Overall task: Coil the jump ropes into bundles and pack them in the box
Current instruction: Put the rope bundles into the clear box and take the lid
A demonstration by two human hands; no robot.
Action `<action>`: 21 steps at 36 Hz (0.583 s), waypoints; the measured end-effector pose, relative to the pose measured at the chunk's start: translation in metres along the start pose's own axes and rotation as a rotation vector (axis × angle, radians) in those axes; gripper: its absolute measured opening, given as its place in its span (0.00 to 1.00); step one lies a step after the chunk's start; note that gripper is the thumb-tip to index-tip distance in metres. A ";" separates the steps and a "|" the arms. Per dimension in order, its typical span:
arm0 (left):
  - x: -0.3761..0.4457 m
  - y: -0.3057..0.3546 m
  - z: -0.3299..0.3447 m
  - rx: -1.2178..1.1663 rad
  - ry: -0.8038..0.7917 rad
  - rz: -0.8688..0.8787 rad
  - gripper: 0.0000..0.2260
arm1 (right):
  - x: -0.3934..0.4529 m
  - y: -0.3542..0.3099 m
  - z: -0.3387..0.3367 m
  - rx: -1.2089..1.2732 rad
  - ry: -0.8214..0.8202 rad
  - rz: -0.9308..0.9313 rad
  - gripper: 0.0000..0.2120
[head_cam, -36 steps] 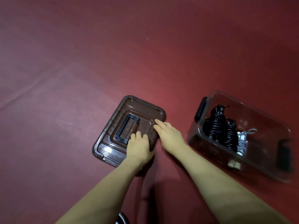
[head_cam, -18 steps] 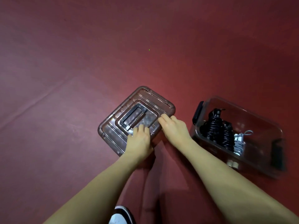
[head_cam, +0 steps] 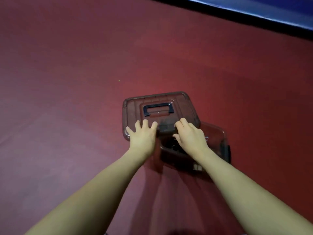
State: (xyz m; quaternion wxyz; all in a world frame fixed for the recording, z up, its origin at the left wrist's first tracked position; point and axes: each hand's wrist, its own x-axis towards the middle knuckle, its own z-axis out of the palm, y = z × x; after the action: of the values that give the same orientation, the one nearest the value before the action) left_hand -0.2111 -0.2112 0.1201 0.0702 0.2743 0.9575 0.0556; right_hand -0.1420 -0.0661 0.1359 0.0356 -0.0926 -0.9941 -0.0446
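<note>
Both hands held the near edge of the lid [head_cam: 159, 106], a translucent brown lid with a dark handle [head_cam: 158, 109] lying flat in its recess. The left hand [head_cam: 143, 137] gripped the lid's near left corner, its fingers spread over the top face and the thumb out toward the corner. The right hand [head_cam: 190, 135] gripped the near edge further right, fingers curled over the top and the thumb tucked below the rim. The lid lay skewed over the box [head_cam: 215, 141], covering only its far left part, so the box's near and right portions stayed exposed; whether the lid rested on the box's rim or was held just above it could not be told.

The box, a clear brown one with a dark latch [head_cam: 229, 153] on its right end, stood on the red floor [head_cam: 67, 82]. Inside it, just below the right hand, a black coiled jump rope [head_cam: 171, 143] showed dimly through the shadow; the rest of the contents were hidden by the hand and forearm. A blue band [head_cam: 254, 11] ran across the far right corner of the floor.
</note>
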 end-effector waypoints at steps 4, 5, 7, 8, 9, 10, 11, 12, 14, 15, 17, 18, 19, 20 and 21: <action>0.003 0.043 -0.001 -0.019 -0.030 0.091 0.27 | -0.026 0.036 -0.004 0.025 0.003 0.062 0.16; 0.004 0.052 0.001 -0.022 -0.041 0.116 0.27 | -0.034 0.045 -0.002 0.011 0.003 0.067 0.18; 0.004 0.065 0.006 -0.024 -0.066 0.152 0.29 | -0.045 0.058 0.001 0.019 -0.019 0.084 0.19; 0.005 0.072 0.009 -0.021 -0.081 0.173 0.29 | -0.051 0.064 0.004 0.038 -0.032 0.087 0.19; 0.005 0.077 0.011 -0.019 -0.094 0.189 0.28 | -0.055 0.070 0.008 0.085 -0.074 0.095 0.18; 0.005 0.082 0.014 -0.022 -0.109 0.200 0.27 | -0.059 0.076 0.012 0.125 -0.100 0.112 0.19; 0.005 0.087 0.016 -0.033 -0.130 0.204 0.25 | -0.062 0.081 0.014 0.155 -0.139 0.138 0.19; 0.005 0.091 0.018 -0.048 -0.154 0.197 0.24 | -0.064 0.085 0.016 0.193 -0.187 0.161 0.19; 0.004 0.096 0.024 -0.067 -0.198 0.179 0.22 | -0.067 0.088 0.019 0.271 -0.270 0.183 0.20; 0.004 0.097 0.028 -0.068 -0.208 0.173 0.22 | -0.069 0.089 0.021 0.301 -0.297 0.186 0.20; 0.004 0.096 0.036 -0.069 -0.209 0.178 0.20 | -0.071 0.089 0.025 0.349 -0.319 0.191 0.19; 0.005 0.096 0.039 -0.073 -0.210 0.186 0.19 | -0.071 0.087 0.027 0.367 -0.324 0.196 0.17; 0.006 0.095 0.041 -0.079 -0.211 0.195 0.18 | -0.072 0.086 0.029 0.378 -0.325 0.198 0.14; 0.006 0.095 0.043 -0.078 -0.217 0.203 0.18 | -0.073 0.086 0.031 0.385 -0.328 0.202 0.12; 0.006 0.095 0.044 -0.067 -0.225 0.212 0.18 | -0.075 0.086 0.032 0.389 -0.337 0.208 0.11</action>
State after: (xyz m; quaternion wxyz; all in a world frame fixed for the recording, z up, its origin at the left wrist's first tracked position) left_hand -0.1599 -0.1252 0.0897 0.1798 0.3759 0.9068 0.0636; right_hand -0.0549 0.0075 0.1047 -0.1087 -0.1918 -0.9610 0.1671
